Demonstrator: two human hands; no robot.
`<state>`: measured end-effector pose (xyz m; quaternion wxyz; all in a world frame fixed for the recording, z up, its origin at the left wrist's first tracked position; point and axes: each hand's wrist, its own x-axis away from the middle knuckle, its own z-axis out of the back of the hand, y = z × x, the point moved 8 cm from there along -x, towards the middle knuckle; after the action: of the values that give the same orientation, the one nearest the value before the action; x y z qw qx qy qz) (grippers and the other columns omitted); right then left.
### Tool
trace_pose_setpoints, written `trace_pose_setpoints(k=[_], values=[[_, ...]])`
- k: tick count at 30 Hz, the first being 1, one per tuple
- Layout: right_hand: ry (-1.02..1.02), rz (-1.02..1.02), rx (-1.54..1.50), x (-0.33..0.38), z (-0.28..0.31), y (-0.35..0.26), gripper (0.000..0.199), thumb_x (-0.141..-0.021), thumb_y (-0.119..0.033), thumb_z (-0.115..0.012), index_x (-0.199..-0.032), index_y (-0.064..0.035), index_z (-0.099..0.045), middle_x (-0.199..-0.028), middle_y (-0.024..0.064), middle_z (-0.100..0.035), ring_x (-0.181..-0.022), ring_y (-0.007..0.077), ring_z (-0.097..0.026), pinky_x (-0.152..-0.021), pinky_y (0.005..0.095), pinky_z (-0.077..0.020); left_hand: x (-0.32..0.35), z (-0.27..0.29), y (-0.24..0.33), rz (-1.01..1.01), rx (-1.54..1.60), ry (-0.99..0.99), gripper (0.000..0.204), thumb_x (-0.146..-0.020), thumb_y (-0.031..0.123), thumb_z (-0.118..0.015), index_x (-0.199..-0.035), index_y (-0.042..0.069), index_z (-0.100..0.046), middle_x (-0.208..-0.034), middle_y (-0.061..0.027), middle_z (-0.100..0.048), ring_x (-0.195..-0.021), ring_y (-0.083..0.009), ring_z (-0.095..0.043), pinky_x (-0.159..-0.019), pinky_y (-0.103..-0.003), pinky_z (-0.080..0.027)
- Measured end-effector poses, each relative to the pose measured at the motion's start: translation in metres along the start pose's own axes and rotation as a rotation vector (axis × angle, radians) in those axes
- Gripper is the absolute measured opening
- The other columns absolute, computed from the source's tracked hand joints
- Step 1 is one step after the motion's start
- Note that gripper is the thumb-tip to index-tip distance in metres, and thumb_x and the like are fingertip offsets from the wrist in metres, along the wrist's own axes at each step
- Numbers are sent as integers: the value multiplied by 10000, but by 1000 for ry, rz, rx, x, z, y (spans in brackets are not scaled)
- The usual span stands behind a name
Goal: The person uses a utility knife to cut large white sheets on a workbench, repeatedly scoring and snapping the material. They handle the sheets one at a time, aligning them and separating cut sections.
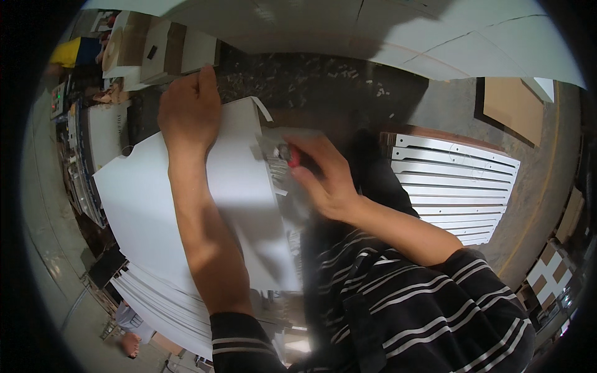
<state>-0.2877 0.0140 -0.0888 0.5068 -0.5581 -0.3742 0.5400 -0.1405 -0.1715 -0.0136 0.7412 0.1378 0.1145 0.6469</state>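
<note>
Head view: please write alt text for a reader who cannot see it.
A left hand presses flat on a large white sheet atop a stack, while the right hand grips a small red-tipped tool at the sheet's edge.

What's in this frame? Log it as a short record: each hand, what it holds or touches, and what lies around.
left hand: pressed flat on the far end of the top white sheet
right hand: gripping a small red-tipped tool at the sheet's right edge
stack: more white sheets under the top one
right side: slotted white panels on the floor
far left: cardboard box
blur: tool's kind unclear
</note>
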Motion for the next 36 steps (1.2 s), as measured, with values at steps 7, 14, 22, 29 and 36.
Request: trace_pose_setpoints(k=[7,14,22,29,36], values=[[134,-40,-39,-28,-16,10,514,-910,-42,-673,-1416,-8,-596,-1017,111,-654,-979,272,-619,-947,361,-484,1,-5,1,22,-2,-44,489,-1031,367,-513,-799,-24,-694,-738,-231,-661,-725,-430,-659,-718,-474,-505],[191,-8,10,-33,-18,6,467,-930,-59,-707,-1393,-78,-647,-1000,117,-638,-831,243,-644,-713,356,-530,3,-6,3,48,18,-70,472,-1027,359,-526,-821,-29,-697,-738,-239,-662,-726,-439,-659,-727,-475,-513],[212,26,1,-32,-19,4,419,-936,-65,-697,-1354,-55,-661,-963,116,-640,-782,224,-642,-676,355,-530,4,-7,7,11,-6,-87,473,-1023,362,-512,-832,-31,-695,-748,-241,-663,-720,-437,-655,-716,-467,-514],[143,-257,-32,-3,-30,59,358,-1010,-147,-635,-1351,-41,-657,-936,115,-662,-813,227,-630,-776,312,-505,5,-6,8,45,-3,-79,483,-1015,359,-498,-797,-38,-667,-731,-236,-651,-720,-427,-647,-727,-468,-509],[106,-499,43,42,-15,102,383,-1028,-147,-633,-1400,-56,-638,-1025,78,-703,-855,127,-636,-821,262,-515,9,-9,7,32,27,-75,493,-1030,361,-501,-781,-34,-659,-704,-234,-633,-692,-426,-628,-727,-468,-506]])
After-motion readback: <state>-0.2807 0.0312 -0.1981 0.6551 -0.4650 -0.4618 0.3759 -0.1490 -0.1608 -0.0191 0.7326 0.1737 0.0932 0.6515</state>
